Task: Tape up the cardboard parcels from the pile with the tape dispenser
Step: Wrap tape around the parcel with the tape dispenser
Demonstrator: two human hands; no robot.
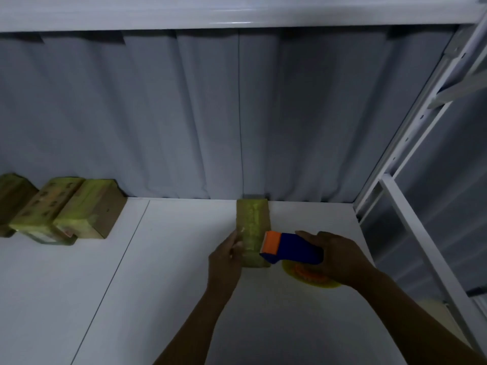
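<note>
Parcels: four. Single parcel (253, 227) touching tape dispenser (291, 248), pile of three (66, 210) well left of it. Dispensers: one. Hands: two — left hand (224, 259), right hand (340, 259).

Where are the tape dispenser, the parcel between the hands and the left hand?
tape dispenser (295, 249), head view, blue body.
parcel (253, 222), head view, top face.
left hand (224, 257), head view, back of hand.

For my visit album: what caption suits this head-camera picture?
The left hand holds a cardboard parcel on the white table while the right hand holds the tape dispenser at its side.
</note>
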